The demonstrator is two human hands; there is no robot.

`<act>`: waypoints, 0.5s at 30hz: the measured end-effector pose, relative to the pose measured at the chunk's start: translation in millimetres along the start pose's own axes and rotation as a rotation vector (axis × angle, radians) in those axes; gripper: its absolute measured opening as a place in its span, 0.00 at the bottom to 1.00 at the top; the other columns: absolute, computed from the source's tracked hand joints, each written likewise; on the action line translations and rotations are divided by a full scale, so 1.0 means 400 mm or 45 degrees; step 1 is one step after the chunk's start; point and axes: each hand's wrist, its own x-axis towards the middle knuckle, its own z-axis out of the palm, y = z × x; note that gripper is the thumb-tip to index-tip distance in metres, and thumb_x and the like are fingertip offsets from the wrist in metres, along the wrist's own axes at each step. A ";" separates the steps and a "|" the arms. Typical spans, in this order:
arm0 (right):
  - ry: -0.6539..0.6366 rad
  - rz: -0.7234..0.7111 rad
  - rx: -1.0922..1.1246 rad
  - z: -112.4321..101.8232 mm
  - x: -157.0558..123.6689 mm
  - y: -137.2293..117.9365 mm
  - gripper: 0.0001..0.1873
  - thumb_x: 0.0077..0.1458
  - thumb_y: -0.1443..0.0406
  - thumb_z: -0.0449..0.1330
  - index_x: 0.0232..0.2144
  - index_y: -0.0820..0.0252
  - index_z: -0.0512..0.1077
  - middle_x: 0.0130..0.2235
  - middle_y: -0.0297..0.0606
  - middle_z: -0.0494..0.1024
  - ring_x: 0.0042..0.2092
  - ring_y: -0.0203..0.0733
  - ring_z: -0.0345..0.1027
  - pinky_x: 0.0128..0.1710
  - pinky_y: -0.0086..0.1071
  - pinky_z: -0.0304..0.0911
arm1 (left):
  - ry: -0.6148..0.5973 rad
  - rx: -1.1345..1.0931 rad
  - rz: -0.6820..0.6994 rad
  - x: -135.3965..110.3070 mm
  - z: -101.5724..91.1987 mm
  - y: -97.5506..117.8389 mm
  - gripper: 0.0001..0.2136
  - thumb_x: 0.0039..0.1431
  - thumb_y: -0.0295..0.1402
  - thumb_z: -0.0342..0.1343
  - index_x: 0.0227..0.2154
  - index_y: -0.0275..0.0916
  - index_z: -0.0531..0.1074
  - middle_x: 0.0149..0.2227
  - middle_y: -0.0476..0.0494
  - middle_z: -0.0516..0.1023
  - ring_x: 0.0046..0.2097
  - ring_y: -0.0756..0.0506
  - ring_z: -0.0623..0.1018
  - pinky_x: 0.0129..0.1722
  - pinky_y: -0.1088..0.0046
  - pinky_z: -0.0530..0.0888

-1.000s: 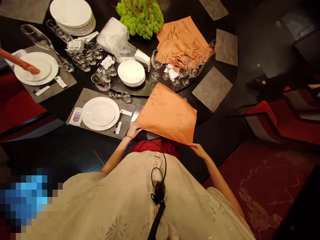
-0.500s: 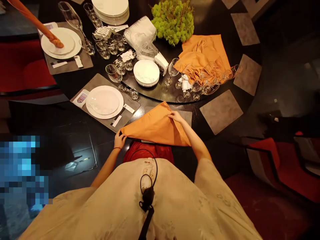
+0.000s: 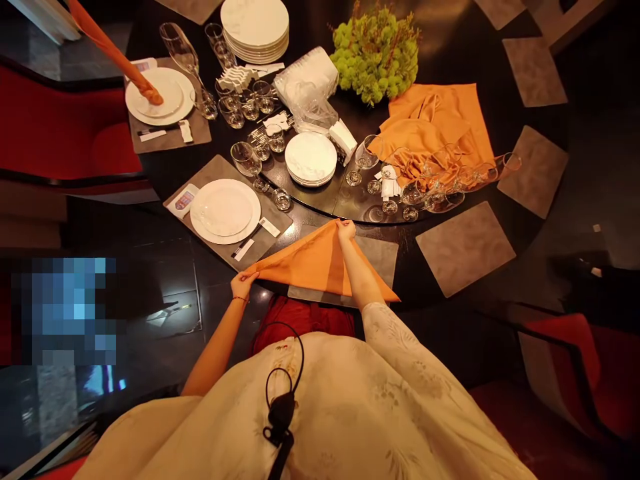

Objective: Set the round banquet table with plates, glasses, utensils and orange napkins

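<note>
The left hand (image 3: 243, 285) pinches the left corner of an orange cloth (image 3: 307, 261). The right hand (image 3: 346, 230) pinches its top corner. The cloth is a triangle by the near edge of the table (image 3: 409, 267), over part of a gray mat (image 3: 383, 257).

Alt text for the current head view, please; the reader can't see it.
The left hand and right hand pinch an orange napkin, folded into a triangle, over a gray placemat. Beyond it are white plates, glasses and a green plant on a dark table.
</note>
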 end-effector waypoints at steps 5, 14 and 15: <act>0.020 -0.042 -0.002 0.003 0.009 -0.003 0.08 0.57 0.59 0.59 0.33 0.58 0.68 0.43 0.41 0.78 0.45 0.43 0.65 0.49 0.32 0.54 | 0.111 -0.190 -0.080 0.013 0.006 -0.002 0.21 0.35 0.26 0.73 0.32 0.35 0.68 0.25 0.51 0.75 0.27 0.51 0.77 0.33 0.73 0.78; 0.498 -0.163 -0.102 -0.194 -0.178 0.291 0.17 0.60 0.65 0.52 0.51 0.62 0.65 0.56 0.53 0.69 0.60 0.50 0.58 0.61 0.41 0.51 | 0.089 0.048 -0.062 0.033 -0.014 0.023 0.16 0.39 0.32 0.72 0.27 0.33 0.72 0.21 0.50 0.73 0.25 0.48 0.76 0.29 0.70 0.79; 0.623 -0.018 -0.115 -0.222 -0.215 0.347 0.18 0.60 0.65 0.52 0.52 0.64 0.64 0.56 0.56 0.68 0.60 0.53 0.59 0.61 0.42 0.53 | 0.076 0.053 -0.062 0.033 -0.014 0.024 0.15 0.39 0.32 0.72 0.26 0.33 0.71 0.21 0.50 0.72 0.25 0.48 0.76 0.30 0.70 0.79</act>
